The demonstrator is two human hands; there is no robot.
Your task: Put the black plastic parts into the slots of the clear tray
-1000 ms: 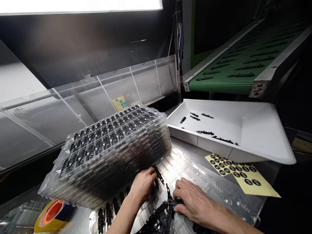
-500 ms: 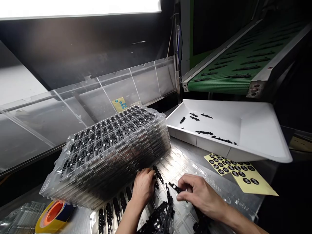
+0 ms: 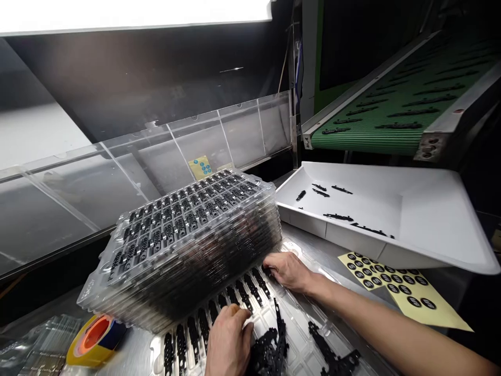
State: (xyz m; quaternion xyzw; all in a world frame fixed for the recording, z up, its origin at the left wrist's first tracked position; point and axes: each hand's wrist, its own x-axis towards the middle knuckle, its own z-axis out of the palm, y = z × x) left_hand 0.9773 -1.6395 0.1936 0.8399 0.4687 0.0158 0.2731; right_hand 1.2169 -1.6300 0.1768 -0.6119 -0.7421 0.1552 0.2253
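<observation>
My right hand (image 3: pixel 288 270) reaches to the far right end of the row in the clear tray (image 3: pixel 303 350), its fingers pinched on a black plastic part mostly hidden beneath them. Slim black plastic parts (image 3: pixel 243 295) lie side by side in the tray's slots. My left hand (image 3: pixel 230 339) is over the tray's near side with curled fingers; whatever they hold is hidden. Beside it is a loose heap of black parts (image 3: pixel 270 350). More loose parts (image 3: pixel 332 355) lie to the right on the same tray.
A tall stack of filled clear trays (image 3: pixel 195 256) stands behind the row. To the right are a white bin (image 3: pixel 430 209) with several parts and a yellow sticker sheet (image 3: pixel 442 313). A green conveyor (image 3: pixel 364 140) carries parts. Yellow tape (image 3: pixel 80 352) lies front left.
My right hand has moved left and away from me, from above the heap to the row's end. My left hand has drawn back toward me, uncovering parts in the slots. The view has shifted slightly.
</observation>
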